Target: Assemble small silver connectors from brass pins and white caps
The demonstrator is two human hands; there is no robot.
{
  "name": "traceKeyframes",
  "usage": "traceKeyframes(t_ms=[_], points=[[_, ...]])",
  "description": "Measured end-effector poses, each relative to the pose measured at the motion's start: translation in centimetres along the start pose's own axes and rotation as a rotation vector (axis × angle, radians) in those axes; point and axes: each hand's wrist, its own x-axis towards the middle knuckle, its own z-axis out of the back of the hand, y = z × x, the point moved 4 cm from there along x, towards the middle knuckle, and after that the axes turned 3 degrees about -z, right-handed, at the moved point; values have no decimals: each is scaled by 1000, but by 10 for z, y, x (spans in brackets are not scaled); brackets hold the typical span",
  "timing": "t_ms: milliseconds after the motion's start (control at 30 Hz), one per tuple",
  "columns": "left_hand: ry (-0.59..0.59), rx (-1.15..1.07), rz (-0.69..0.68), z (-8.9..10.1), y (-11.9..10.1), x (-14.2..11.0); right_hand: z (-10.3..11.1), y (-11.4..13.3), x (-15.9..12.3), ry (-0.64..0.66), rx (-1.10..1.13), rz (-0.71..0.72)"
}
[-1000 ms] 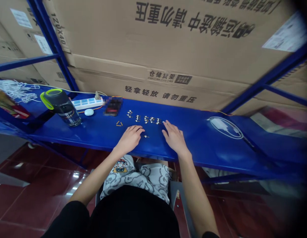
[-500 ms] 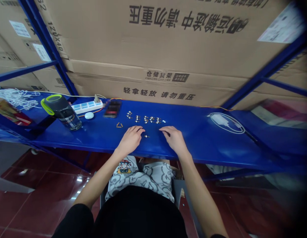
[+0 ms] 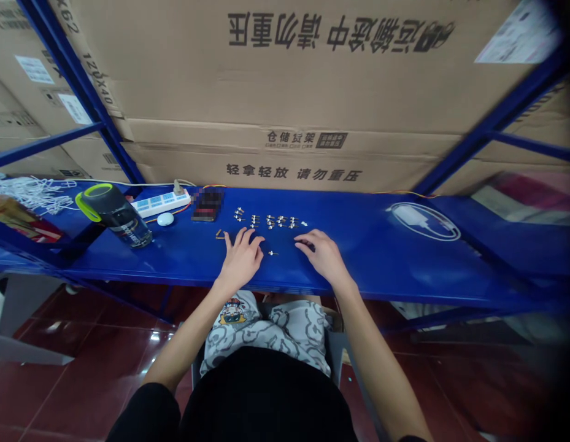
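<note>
On the blue worktop, a single small pin-like part lies between the left hand and the right hand, just beside the nearer left fingers, its long axis running left to right. Those fingers are spread, grasping nothing; whether the curled right ones pinch anything, I cannot tell. Cardboard behind reads “120X40”, “仓储货架” and “轻拿轻放 请勿重压”.

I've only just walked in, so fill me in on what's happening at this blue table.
A person sits at the blue table. The left hand is spread beside small brass-coloured strips. The right hand is curled; whether it holds anything can't be told. One small white-and-metal part lies between the hands; similar parts lie in groups beyond them.
</note>
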Motion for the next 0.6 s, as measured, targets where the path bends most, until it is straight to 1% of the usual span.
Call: traceKeyframes(t_ms=[67, 200, 367, 433, 500, 533, 600], points=[[-6, 4, -3, 0, 1, 0, 0, 2, 0, 10, -7, 3], [-21, -43, -100, -1, 1, 2, 1, 4, 0, 16, 7, 5], [-6, -201, -217, 1, -2, 4, 1, 4, 0, 17, 26, -3], [-65, -281, -186, 6, 0, 5, 2, 2, 1, 11, 61, -11], [-152, -296, -80, 11, 5, 5, 3, -1, 2, 11, 113, -22], [-175, -272, -25, 12, 9, 4, 4, -3, 2, 16, 139, -30], [-160, -190, 49, 13, 16, 2, 5, -7, 3, 32, 179, -55]])
